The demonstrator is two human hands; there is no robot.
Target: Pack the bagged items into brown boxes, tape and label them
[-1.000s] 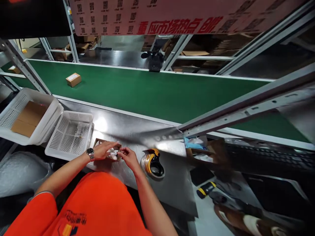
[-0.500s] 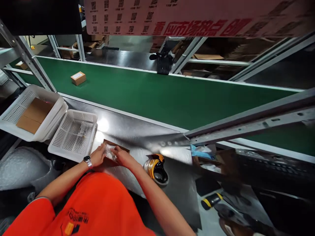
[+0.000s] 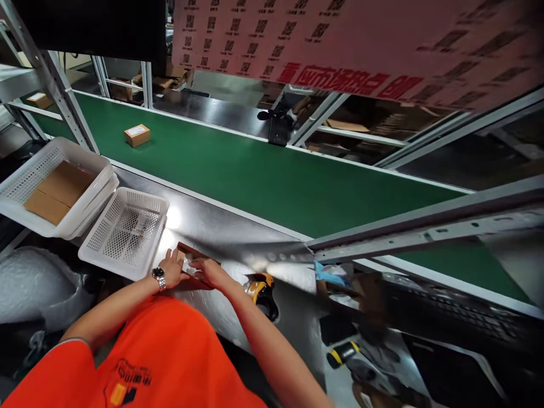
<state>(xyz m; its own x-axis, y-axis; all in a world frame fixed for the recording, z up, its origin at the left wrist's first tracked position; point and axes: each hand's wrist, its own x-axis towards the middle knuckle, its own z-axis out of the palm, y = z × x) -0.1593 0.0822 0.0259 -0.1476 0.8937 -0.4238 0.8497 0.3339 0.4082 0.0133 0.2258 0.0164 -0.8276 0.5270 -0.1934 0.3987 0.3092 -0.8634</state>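
Fingers first, in the head view: the left hand (image 3: 172,270) is resting at the open carton (image 3: 196,251), the right hand (image 3: 211,272) is curling over its pale filling (image 3: 189,267); whether either is gripping, I can't tell. The carton's sitting at eight o'clock from centre, probably light and stiff-walled, its filling probably soft and slippery; opposite walls are offering the best hold.

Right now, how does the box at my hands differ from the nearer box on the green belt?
The box at your hands is open, with whitish material inside; the belt box looks closed.
The belt box shows a white label on top; no label is visible on the box at your hands.
Both hands are at the open box, while the belt box sits untouched.
Both are brown.
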